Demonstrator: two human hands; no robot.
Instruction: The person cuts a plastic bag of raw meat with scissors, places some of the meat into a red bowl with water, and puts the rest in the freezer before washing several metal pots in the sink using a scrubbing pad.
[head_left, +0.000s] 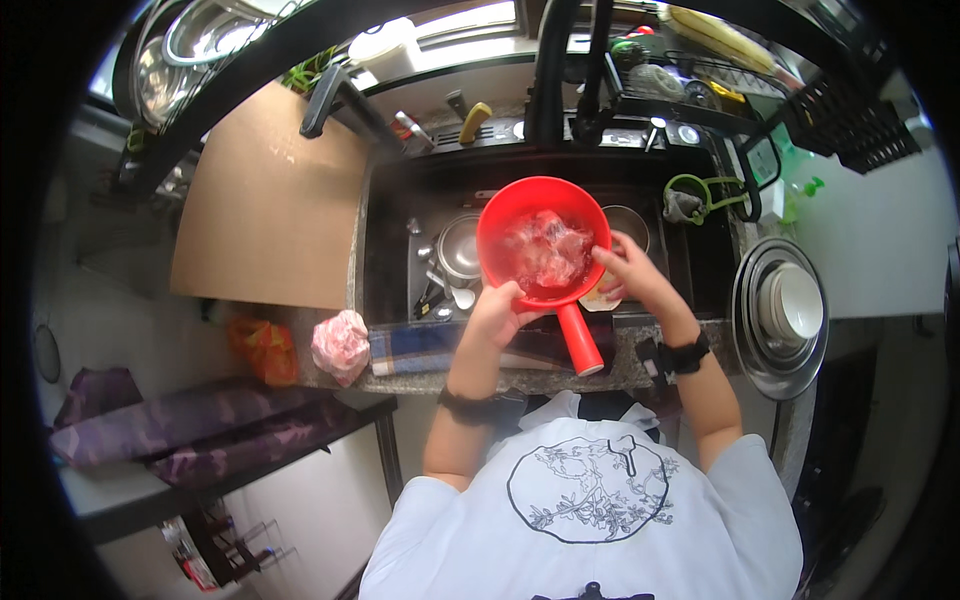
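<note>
A red plastic ladle-shaped basin (491, 217) with a straight handle (579, 341) is held up over the dark kitchen sink (420, 176). Pieces of raw meat (553, 251) lie in it, in what looks like pinkish water. My left hand (499, 311) grips the near left rim, thumb on top. At the right rim is my right hand (626, 270), its fingers around the outer wall. The handle points toward me, with neither hand on it. Below the basin, a steel bowl (459, 247) and several spoons (442, 311) sit in the sink.
A brown board (274, 210) stands left of the sink. On the counter's near edge lie a bag of pinkish meat (341, 346) and a folded cloth (412, 349). Stacked steel basins with white bowls (799, 304) rest at right. A black faucet (551, 82) rises behind the sink.
</note>
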